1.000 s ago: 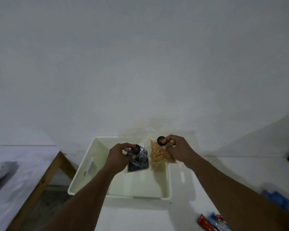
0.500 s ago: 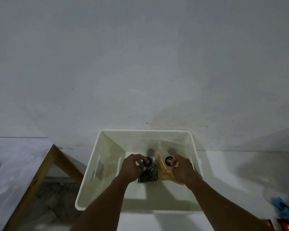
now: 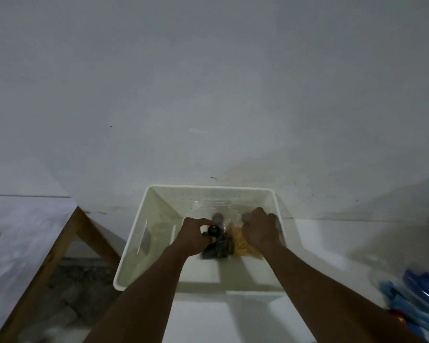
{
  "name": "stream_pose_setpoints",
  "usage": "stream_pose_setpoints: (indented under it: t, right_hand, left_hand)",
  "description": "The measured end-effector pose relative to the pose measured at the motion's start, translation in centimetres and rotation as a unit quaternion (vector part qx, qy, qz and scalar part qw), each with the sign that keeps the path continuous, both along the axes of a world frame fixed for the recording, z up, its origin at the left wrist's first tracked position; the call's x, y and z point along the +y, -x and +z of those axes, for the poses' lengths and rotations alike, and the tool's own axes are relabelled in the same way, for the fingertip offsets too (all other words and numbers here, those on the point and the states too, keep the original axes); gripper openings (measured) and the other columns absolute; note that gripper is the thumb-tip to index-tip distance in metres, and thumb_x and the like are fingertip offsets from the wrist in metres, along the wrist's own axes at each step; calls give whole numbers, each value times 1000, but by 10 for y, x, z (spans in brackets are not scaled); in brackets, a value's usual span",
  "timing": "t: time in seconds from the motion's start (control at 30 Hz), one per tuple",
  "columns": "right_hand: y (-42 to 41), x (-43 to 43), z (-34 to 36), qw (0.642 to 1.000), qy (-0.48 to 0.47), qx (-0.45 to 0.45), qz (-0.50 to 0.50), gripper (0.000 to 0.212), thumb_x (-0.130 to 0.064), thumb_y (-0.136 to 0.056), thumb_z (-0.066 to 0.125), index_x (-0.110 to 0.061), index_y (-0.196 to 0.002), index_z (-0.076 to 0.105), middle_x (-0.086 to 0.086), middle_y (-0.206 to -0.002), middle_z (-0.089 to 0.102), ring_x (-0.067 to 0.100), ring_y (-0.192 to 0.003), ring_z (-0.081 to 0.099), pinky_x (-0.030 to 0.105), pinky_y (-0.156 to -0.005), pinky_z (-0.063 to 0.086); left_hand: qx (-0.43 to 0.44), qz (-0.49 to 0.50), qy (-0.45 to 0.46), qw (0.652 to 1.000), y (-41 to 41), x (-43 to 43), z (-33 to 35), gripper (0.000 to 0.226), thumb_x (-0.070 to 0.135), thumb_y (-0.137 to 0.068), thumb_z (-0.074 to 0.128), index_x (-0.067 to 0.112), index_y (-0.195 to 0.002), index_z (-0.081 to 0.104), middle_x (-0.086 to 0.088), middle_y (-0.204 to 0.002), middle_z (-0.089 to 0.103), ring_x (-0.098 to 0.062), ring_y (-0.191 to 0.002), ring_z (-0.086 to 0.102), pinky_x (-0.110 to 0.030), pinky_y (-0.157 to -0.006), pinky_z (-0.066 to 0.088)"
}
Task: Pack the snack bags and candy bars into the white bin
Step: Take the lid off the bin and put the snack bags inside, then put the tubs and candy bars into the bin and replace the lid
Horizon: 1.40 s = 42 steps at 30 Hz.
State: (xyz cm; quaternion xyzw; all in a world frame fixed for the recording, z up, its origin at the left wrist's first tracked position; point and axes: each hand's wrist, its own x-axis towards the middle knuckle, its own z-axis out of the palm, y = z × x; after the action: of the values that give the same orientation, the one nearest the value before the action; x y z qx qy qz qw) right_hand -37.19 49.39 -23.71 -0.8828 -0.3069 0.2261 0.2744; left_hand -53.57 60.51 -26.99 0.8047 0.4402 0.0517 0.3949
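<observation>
White bin (image 3: 134,243) at 12 o'clock; my left hand (image 3: 196,237) grips the dark snack bag (image 3: 217,246), right hand (image 3: 260,233) closed on the orange snack bag (image 3: 238,243). Both held low, side by side, probably to pack neatly.

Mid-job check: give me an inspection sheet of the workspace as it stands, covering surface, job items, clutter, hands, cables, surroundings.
Surface: white table, bare in front of the bin.
Job's things: white bin holds a dark snack bag and an orange snack bag side by side; blue wrapped packs wait on the table at far right, with something red below them.
Clutter: nothing seen.
Hands: left hand grips the dark bag's top inside the bin; right hand is closed on the orange bag.
Cables: nothing seen.
Surroundings: plain white wall; wooden table frame at left.
</observation>
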Motion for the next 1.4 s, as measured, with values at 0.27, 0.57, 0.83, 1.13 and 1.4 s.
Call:
stream_pose_setpoints:
  t: [0.27, 0.57, 0.83, 1.13, 1.4]
  right_hand:
    - [-50, -102, 82, 993, -110, 31, 2, 12, -14, -83, 60, -17, -93, 67, -3, -97, 69, 12, -83, 60, 12, -63, 41]
    - [-178, -280, 74, 994, -55, 4, -89, 7, -18, -81, 64, -20, -85, 68, -2, -98, 68, 18, -93, 62, 20, -77, 44]
    - [-311, -404, 15, 997, 61, -37, -31, 5, -14, -81, 65, -16, -86, 65, -3, -85, 57, 18, -85, 62, 21, -70, 43]
    - [-385, -423, -51, 994, 98, 39, 37, 10, -19, -85, 59, -27, -83, 54, -3, -83, 60, 16, -73, 58, 26, -66, 45]
    - [-400, -424, -65, 997, 66, 29, 38, 36, -12, -76, 70, -37, -66, 48, 4, -92, 59, 23, -76, 61, 31, -69, 51]
  left_hand:
    - [-53, -18, -33, 998, -61, -80, 82, 35, 29, -81, 75, 28, -116, 69, 2, -118, 64, -11, -100, 59, -19, -82, 44]
    - [-100, -100, -12, 990, -185, -245, 102, 23, 32, -82, 75, 27, -104, 72, 0, -100, 70, -14, -95, 66, -28, -91, 49]
    - [-37, -80, 151, 984, -301, -359, 34, 15, 27, -83, 77, 26, -97, 72, 0, -83, 71, -6, -59, 59, -13, -57, 42]
    - [13, 8, 254, 967, -391, -433, -59, 41, 33, -73, 68, 25, -113, 67, -7, -110, 67, -27, -95, 67, -35, -77, 57]
    - [-3, 104, 289, 952, -414, -437, -98, 37, 26, -60, 77, 19, -95, 71, -25, -103, 67, -47, -93, 68, -51, -78, 57]
